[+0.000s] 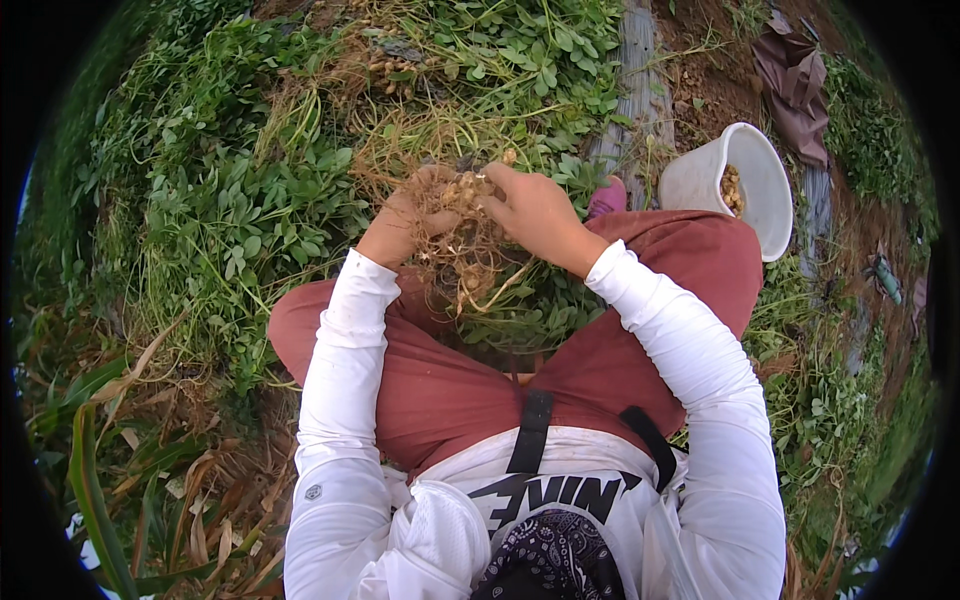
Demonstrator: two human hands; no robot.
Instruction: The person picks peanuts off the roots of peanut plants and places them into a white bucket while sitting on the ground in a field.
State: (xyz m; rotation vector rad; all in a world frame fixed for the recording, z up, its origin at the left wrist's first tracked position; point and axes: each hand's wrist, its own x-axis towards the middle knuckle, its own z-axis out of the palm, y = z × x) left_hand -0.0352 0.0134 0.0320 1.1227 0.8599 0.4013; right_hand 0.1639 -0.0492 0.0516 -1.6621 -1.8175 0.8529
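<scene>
My left hand (409, 217) grips a clump of peanut roots (469, 255) with pods and soil, held above my crossed legs. On the clump's right side, the thumb and fingers of my right hand (536, 214) close on pale peanut pods (466, 191) near its top. Thin tangled roots hang below both hands. Leafy stems run away from the clump among the plants beyond; where they join it is partly hidden. To my right, a white plastic bucket (690, 180) lies tilted with its mouth turned sideways, and peanuts (731, 191) lie inside.
Uprooted peanut plants (277, 187) cover the ground ahead and to the left, some with pods (390, 71) showing. Grey plastic film (637, 67) runs along the soil. A brown plastic sheet (795, 90) lies beyond the bucket, a green bottle (886, 281) farther right, corn leaves (94, 480) lower left.
</scene>
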